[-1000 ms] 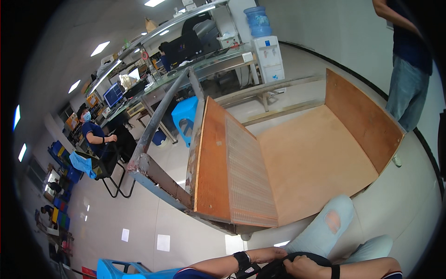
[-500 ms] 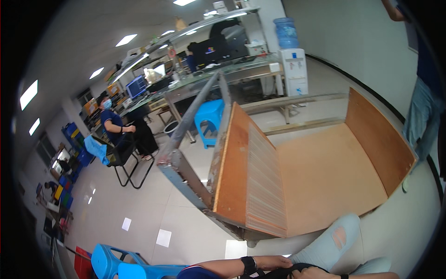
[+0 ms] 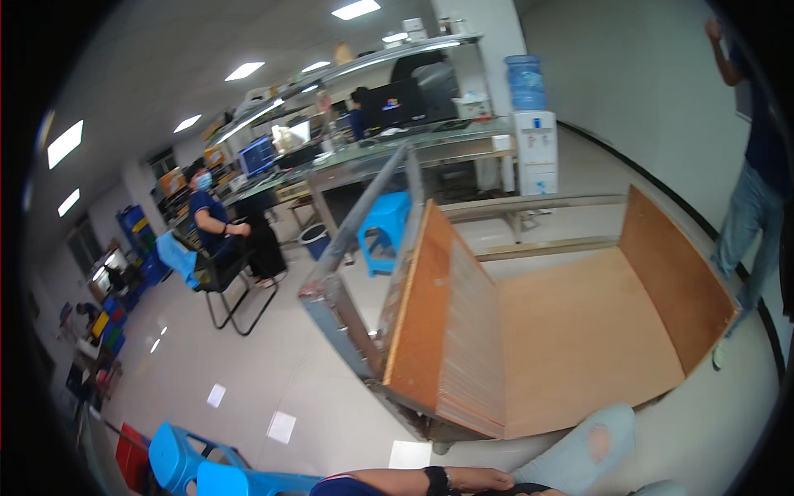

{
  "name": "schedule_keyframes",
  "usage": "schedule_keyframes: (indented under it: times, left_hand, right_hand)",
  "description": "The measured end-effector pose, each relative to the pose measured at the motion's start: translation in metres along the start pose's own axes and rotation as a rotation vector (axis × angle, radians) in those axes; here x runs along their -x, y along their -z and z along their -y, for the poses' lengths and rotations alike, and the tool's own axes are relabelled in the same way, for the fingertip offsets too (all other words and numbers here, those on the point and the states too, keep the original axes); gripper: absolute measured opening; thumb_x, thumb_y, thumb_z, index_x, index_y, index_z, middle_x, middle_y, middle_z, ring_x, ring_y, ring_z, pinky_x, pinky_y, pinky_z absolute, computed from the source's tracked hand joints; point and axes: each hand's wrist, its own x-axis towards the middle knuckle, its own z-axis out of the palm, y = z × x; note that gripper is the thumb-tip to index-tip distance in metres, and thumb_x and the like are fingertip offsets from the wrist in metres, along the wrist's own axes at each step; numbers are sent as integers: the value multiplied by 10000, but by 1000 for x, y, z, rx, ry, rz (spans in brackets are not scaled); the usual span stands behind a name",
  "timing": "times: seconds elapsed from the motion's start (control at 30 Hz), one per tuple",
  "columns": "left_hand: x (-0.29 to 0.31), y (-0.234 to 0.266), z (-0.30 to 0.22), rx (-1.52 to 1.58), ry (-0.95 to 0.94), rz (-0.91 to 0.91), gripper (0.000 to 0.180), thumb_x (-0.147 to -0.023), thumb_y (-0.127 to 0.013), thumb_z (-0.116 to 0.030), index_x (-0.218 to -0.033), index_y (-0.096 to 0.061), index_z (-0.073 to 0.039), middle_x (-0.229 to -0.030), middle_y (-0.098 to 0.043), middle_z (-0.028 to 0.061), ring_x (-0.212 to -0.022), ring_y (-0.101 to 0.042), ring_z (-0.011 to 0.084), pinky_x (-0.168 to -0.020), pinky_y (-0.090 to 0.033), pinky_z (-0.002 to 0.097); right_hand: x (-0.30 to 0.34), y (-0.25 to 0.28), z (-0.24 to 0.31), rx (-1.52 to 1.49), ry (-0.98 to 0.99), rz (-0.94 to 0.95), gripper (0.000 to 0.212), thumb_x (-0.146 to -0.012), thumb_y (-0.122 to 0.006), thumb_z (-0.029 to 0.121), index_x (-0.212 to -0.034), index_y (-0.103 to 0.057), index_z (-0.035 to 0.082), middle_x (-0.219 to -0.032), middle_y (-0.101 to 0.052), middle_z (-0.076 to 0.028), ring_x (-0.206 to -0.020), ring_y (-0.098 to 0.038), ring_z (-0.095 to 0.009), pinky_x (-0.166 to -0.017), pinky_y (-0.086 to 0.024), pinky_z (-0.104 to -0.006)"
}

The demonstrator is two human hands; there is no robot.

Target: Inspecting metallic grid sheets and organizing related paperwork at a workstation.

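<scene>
My left hand [image 3: 484, 479] lies low at the lower edge of the view, with a black watch [image 3: 437, 479] on its wrist. It rests by my lap, close to my light-coloured trouser leg [image 3: 591, 446], which has a hole at the knee. Its fingers blend together, so whether they grip anything is unclear. Only a sliver of my right hand [image 3: 542, 493] shows, cut off by the frame's edge. Something black lies between the hands, mostly out of sight. Ahead stands a wooden-panelled bench [image 3: 579, 331] with a worn metal frame [image 3: 351, 240]; neither hand touches it.
Blue plastic stools stand at the lower left [image 3: 178, 459] and behind the frame [image 3: 385, 231]. A masked person [image 3: 211, 215] sits on a black chair at left; another person [image 3: 748, 198] stands at right. Beyond are a workbench [image 3: 331, 174] with monitors and a water dispenser [image 3: 536, 149].
The view has tilted, so the room sits lower in the picture. My hands have slipped toward the lower edge, the right one almost out of sight. The standing person's raised arm shows more.
</scene>
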Motion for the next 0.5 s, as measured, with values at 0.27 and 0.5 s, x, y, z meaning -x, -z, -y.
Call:
schedule_keyframes:
  times: [0.27,0.5]
  left_hand:
    - [2,7,15,51,96,-141,347,-975,-433,-232,-1213,-537,-2,-1177,-576,88,-1095,-508,162,-938,-406,277]
    - [-8,8,-10,-198,80,-1,346,-969,-458,-260,-1220,-522,-30,-1153,-572,71,-1080,-508,156,-910,-413,272]
  right_hand:
    - [2,-14,-15,-90,186,-193,137,-846,-453,125,-891,-530,20,-762,-575,-96,-577,-591,-205,-491,-466,-325]
    - [15,-13,-16,-306,40,-210,177,-902,-414,157,-941,-510,14,-913,-573,-153,-837,-595,-270,-707,-492,-353]
